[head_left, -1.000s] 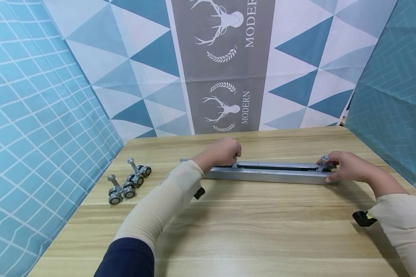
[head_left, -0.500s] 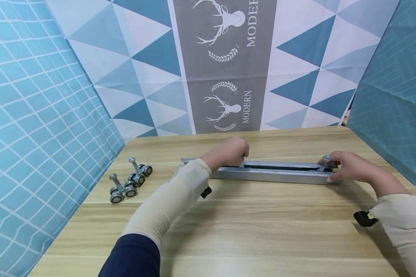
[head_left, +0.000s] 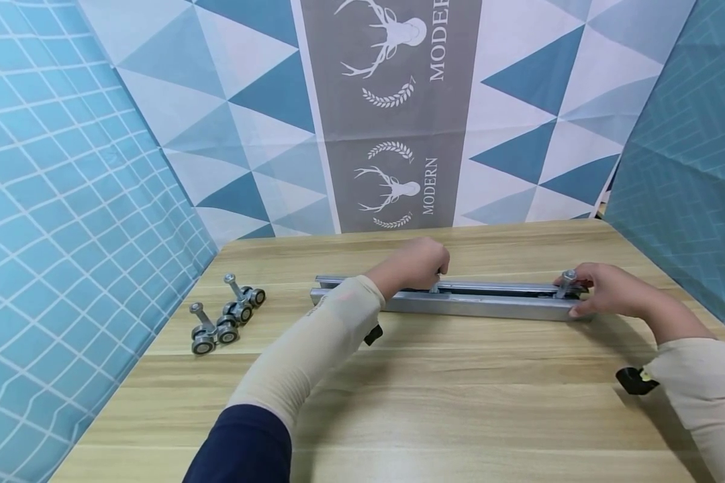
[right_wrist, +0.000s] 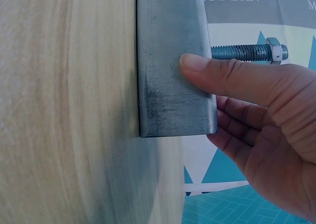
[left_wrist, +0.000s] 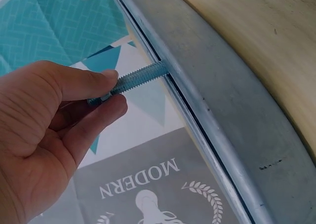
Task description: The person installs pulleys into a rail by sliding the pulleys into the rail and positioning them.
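A long grey metal channel track lies across the table, its slot facing up. My left hand pinches an upright threaded bolt between thumb and fingers; the bolt rises out of the slot near the track's middle, and whatever carries it inside is hidden. At the right end, my right hand grips the track, with the thumb on the near wall and the fingers behind. A second bolt with a hex nut stands in the slot close beside that hand.
Two roller trolleys, a nearer one and a farther one, stand at the table's left with their bolts pointing up. The wooden table backs onto a patterned cloth, and blue cloths hang on both sides.
My left hand has slid rightward along the track with the bolt, and more of the track's left end shows. The right hand and the second bolt stay put.
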Demonstrator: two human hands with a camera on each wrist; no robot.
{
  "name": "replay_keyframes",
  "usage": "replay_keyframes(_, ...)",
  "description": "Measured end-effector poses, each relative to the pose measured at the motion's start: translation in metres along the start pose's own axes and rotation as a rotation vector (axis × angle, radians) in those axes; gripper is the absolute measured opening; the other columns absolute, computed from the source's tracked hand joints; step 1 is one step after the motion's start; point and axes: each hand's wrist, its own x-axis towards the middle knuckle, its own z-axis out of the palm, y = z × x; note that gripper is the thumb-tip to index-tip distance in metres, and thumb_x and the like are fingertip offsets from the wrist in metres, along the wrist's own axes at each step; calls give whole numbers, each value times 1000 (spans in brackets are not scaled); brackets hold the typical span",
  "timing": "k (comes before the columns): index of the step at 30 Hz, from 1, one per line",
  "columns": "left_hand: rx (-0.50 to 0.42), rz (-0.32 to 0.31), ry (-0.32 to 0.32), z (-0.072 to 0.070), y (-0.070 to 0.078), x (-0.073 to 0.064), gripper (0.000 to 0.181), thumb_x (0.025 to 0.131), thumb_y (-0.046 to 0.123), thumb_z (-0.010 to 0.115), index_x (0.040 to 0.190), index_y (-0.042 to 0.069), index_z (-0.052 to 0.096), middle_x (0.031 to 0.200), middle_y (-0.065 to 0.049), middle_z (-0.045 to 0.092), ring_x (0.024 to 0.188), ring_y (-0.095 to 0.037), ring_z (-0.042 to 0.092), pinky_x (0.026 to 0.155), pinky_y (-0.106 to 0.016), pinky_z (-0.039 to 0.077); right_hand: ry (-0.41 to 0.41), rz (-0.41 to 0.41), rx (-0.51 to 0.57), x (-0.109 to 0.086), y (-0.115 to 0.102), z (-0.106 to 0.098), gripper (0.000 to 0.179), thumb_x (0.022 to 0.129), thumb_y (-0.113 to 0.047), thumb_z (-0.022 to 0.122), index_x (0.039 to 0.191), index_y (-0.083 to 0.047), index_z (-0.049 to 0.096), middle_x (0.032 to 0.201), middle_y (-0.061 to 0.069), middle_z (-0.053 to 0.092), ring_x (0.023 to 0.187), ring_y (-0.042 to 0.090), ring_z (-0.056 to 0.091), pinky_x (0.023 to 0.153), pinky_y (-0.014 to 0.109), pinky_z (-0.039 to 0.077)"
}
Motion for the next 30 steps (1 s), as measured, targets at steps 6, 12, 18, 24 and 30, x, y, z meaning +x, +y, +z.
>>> replay_keyframes(6,12,13,-27,-2,7,9,37,70,-8,48,61,16,21,61,3,13,57,-12,9,57,-25,11,-7,12,2,0,1,-1,58,64,-11,89,114,6,66,105,17,65,99,35,57,80,53,47)
replay_keyframes(12,-3,12,-43,-3,14,16,37,70,-9,47,62,16,20,62,2,12,57,-12,7,57,-25,11,-9,17,10,1,1,1,57,64,-10,90,114,5,66,106,18,65,98,32,56,80,52,47)
replay_keyframes(18,-22,10,-48,-5,21,22,36,70,-10,44,61,15,21,62,3,12,57,-12,8,55,-25,10,-6,12,6,0,0,1,56,65,-11,89,114,4,66,107,18,65,100,34,56,80,51,48)
replay_keyframes(24,-26,-2,-65,-5,27,30,37,72,-10,46,63,16,21,62,2,12,57,-12,8,55,-24,10,-8,13,6,0,2,0,56,65,-12,89,114,4,67,106,16,64,100,34,57,79,50,48)
replay_keyframes(30,-29,-17,-71,-2,32,38,37,72,-10,44,65,16,19,62,2,11,57,-12,7,56,-25,10,-7,20,-2,0,0,0,54,66,-12,88,113,2,67,104,13,64,96,28,55,75,40,48)
